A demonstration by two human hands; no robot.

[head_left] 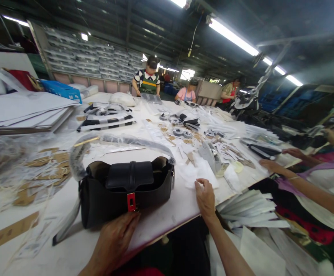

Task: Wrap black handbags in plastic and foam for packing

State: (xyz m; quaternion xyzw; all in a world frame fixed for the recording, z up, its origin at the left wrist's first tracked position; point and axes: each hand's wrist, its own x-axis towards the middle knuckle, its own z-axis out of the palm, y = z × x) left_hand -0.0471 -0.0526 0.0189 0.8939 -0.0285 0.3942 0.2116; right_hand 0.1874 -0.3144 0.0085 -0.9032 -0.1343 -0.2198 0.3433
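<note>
We have a black bag (pixel 121 197) standing upright near the front edge of the tabletop (pixel 181 207). Its top is open at both sides of the flap (pixel 144 174), and its handle (pixel 126 141), wrapped in clear plastic, arches over the back. A grey strap (pixel 66 220) hangs down at its left end.

It looks like our step is to steady the bag while we reach for the white sheets (pixel 194 174) beside it. To do this well, we should be soft with the red clasp (pixel 131 201), so we do not scratch it or pull the bag over the front edge. The sheets look thin, so we should lift just one by its corner, and slowly, so it does not rip or crumple. We should also watch out for the grey machine (pixel 211 157) behind the sheets, so that we do not bump it.

Our left hand (pixel 119 237) is in front of the bag, close to the front edge. Its fingers are nearly together, and the tips are at the bottom of the red clasp. We cannot tell if they pinch it or only rest there.

Our right hand (pixel 205 197) is to the right of the bag, above the front edge. Its fingers are bent and the gap to the thumb is narrow. The tips are at the sheets, but we cannot tell if they grip one.
</note>
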